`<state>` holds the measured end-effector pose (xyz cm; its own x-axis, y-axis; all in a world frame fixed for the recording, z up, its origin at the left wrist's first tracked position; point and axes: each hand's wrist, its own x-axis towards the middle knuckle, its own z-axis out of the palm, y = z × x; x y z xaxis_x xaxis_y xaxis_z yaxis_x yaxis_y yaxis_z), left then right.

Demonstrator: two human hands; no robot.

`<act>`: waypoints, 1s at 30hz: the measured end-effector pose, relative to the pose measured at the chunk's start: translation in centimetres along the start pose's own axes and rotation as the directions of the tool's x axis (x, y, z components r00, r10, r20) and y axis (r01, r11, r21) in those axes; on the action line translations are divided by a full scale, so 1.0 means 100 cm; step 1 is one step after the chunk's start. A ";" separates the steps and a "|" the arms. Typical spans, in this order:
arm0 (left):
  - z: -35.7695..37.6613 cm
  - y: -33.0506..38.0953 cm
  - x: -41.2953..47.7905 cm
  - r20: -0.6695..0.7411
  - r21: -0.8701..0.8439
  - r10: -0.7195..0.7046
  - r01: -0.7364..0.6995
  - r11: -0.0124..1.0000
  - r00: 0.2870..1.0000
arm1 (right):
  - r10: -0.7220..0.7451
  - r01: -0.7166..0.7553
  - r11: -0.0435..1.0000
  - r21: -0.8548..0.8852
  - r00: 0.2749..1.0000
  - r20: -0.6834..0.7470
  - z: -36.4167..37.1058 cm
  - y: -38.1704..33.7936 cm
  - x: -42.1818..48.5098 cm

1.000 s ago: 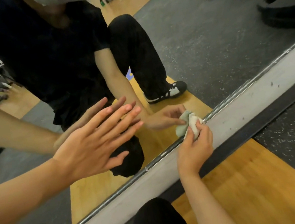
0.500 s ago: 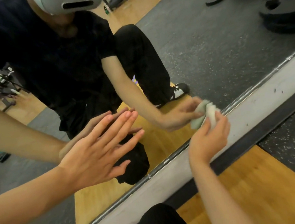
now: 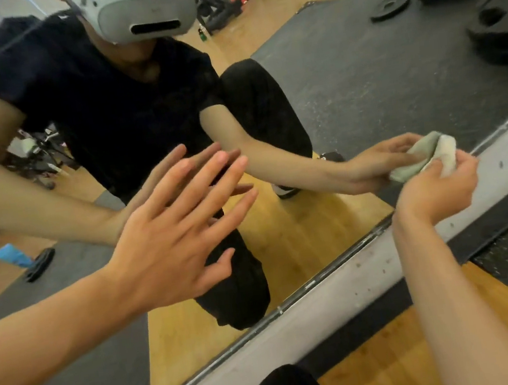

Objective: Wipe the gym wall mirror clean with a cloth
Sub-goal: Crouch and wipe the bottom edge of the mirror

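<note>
Right hand [image 3: 435, 191] grasps the bunched cloth [image 3: 434, 152] against the mirror [image 3: 345, 88], just above its bottom edge [image 3: 308, 285]; left hand [image 3: 169, 246], fingers released and straight, touches the glass farther left along that edge

The cloth [image 3: 446, 154] is a small pale wad, whitish with a green tinge; it sits bunched in my right hand [image 3: 435, 191], pressed against the glass low down, just above the lower edge; the wall mirror [image 3: 345, 81] stands upright, its lower edge running slantwise across the view; cloth and reflection meet at the glass.
</note>
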<state>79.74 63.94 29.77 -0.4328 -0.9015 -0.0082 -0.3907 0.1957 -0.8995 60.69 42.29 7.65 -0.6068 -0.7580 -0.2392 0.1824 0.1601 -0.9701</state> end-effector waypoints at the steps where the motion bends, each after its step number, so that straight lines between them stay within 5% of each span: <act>1: -0.001 -0.002 -0.002 0.009 0.015 -0.010 0.010 1.000 1.000 | -0.049 0.049 0.999 0.015 0.998 0.028 -0.003 -0.002 -0.020; 7: 0.005 0.001 -0.005 0.018 0.185 0.034 -0.037 0.982 0.999 | -0.280 0.257 0.959 0.123 0.927 0.248 -0.032 0.014 -0.150; 10: 0.007 0.000 -0.003 0.049 0.201 0.033 -0.042 0.979 0.998 | -0.329 0.327 0.944 0.041 0.943 0.054 -0.005 -0.016 -0.071; 12: 0.011 0.001 -0.005 0.054 0.198 0.033 -0.043 0.979 0.998 | -0.186 0.185 0.983 -0.014 0.979 -0.079 0.010 -0.054 -0.005; 14: 0.012 0.001 -0.006 0.044 0.181 0.035 -0.043 0.982 0.998 | -0.068 0.074 0.992 0.103 0.996 -0.063 0.012 -0.076 0.005; 15: 0.013 0.002 -0.007 0.037 0.160 0.023 -0.029 0.987 0.999 | -0.127 0.129 0.988 0.080 0.991 -0.029 0.008 -0.080 -0.021; 17: 0.011 0.004 -0.006 0.034 0.128 0.013 -0.017 0.992 0.999 | -0.319 0.301 0.943 0.139 0.938 0.134 -0.014 -0.068 -0.098; 19: 0.009 0.003 -0.004 0.042 0.119 0.017 -0.022 0.993 0.999 | -0.496 0.458 0.868 0.190 0.805 0.325 -0.037 -0.051 -0.159; 21: 0.009 0.004 -0.005 0.052 0.109 0.022 -0.028 0.994 0.998 | -0.613 0.581 0.789 0.199 0.721 0.324 -0.037 -0.056 -0.137; 23: 0.013 0.003 -0.006 0.038 0.136 0.020 -0.025 0.990 0.999 | -0.576 0.559 0.817 0.141 0.798 0.176 -0.013 -0.085 -0.071; 26: 0.017 0.003 -0.006 0.028 0.118 0.015 -0.018 0.993 1.000 | -0.338 0.335 0.928 0.165 0.941 -0.010 0.007 -0.139 -0.008; 30: 0.010 0.006 -0.006 0.060 0.085 0.030 -0.035 0.996 0.998 | -0.488 0.451 0.849 0.275 0.869 0.083 -0.005 -0.137 -0.096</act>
<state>80.57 64.25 28.77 -0.3951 -0.9166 -0.0616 -0.3051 0.1941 -0.9323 63.60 47.66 23.20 -0.5516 -0.7895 0.2691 0.0944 -0.3797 -0.9203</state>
